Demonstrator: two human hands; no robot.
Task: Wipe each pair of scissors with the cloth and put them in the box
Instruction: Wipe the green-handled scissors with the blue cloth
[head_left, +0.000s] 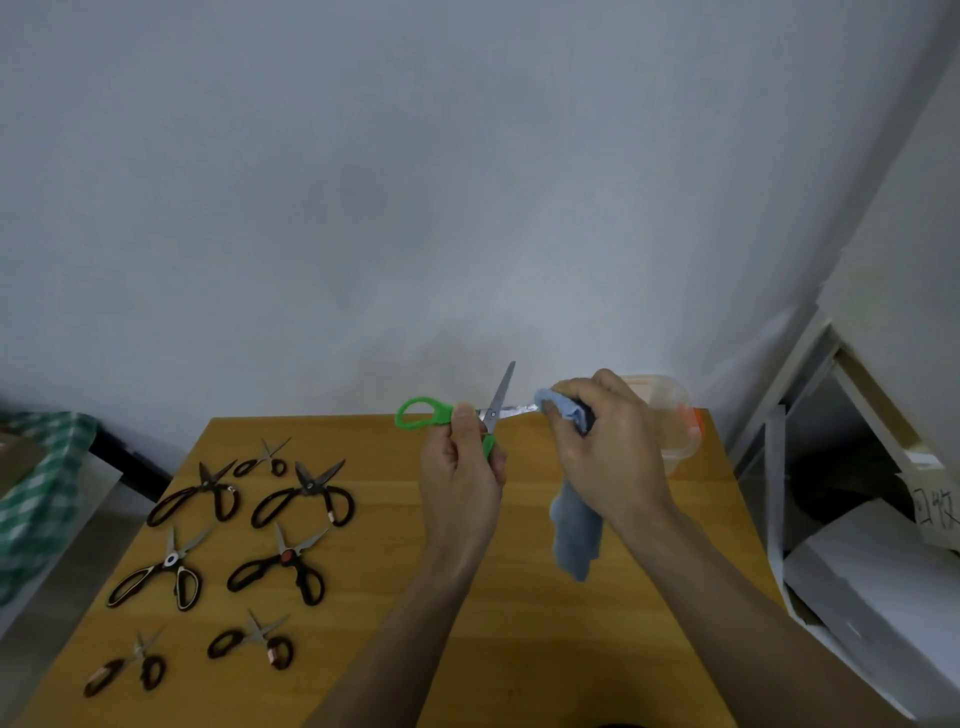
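Nearest the camera, two bare forearms are reaching out over the table (395, 519); on its left half seven dark-handled scissors (291, 566) are lying spread open, well apart from the hands and apparently waiting their turn; further out, the left hand (460, 478) is gripping the green scissors (447, 415) near the pivot, thumb over one handle and fingers curled round the other, holding them opened in the air; one blade is pointing up and away, the other is running rightward into the cloth (574, 525); the right hand (605, 441) is clenching that blue cloth round the blade's far end, the loose tail hanging down below the wrist; beyond the right hand, the clear box (675, 415) is sitting near the table's far right corner, partly hidden, its contents impossible to make out; judging by this, the wiping step is under way on the green pair; next, the second blade is likely calling for a pass, then closing the scissors and carrying them rightward into the box, keeping fingers off the edges.
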